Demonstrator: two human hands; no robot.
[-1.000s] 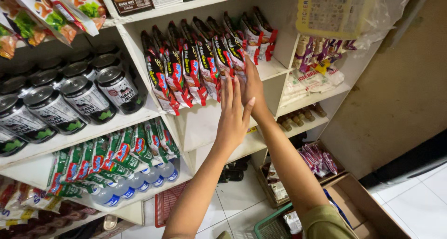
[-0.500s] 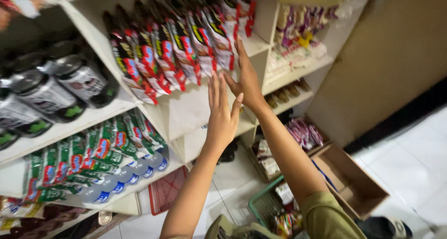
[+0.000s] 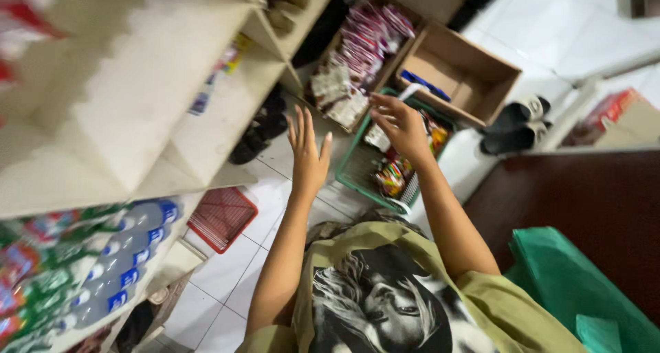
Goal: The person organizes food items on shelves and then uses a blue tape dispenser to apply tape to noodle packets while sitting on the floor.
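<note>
Both hands empty: left hand (image 3: 307, 150) open flat, fingers spread, in mid-air; right hand (image 3: 401, 123) loosely open, reaching over green wire basket (image 3: 357, 164) of colourful snack packets (image 3: 390, 178) on white tiled floor (image 3: 227, 270). Nothing picked up yet; packets remain in basket.

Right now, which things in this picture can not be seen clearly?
Head view:
- Top shelf goods: motion blur, cut by the edge.
- Green basket contents: partly behind the right hand, small.
- Cardboard box floor: near wall hides part.
- Left hand: only its back shows, palm hidden.
</note>
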